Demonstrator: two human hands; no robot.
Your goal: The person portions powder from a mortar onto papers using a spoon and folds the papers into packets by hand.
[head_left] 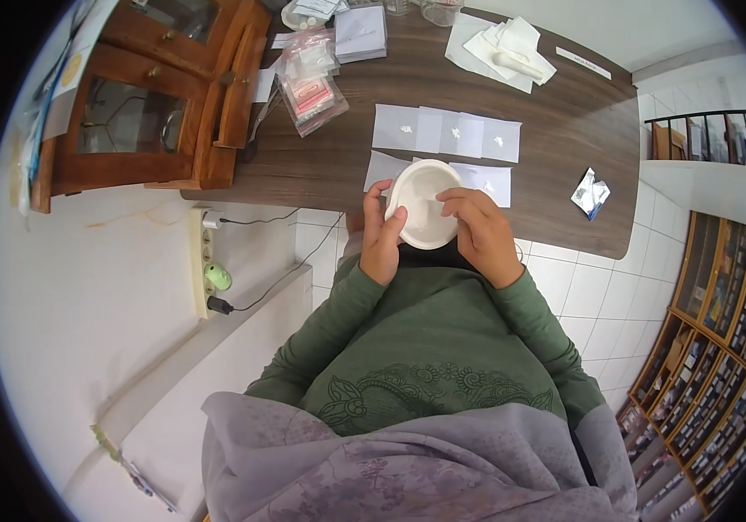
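A white mortar-like bowl (425, 224) is tilted toward the camera at the table's front edge. My left hand (381, 239) grips its left rim, thumb on the near side and fingers round the outside. My right hand (484, 228) is at the bowl's right rim with its fingers bent over the opening; whether they pinch anything is too small to tell. Behind the bowl lie white papers in two rows, the back row bearing small heaps of white powder (455, 133). A front-row paper (490, 178) also bears a little powder, and the bowl hides part of that row.
A white pestle (516, 65) rests on crumpled paper at the back. Plastic packets (310, 94) and a paper stack (361, 35) lie back left, beside a wooden cabinet (133, 122). A torn foil wrapper (591, 193) lies on the brown table (564, 130) at the right.
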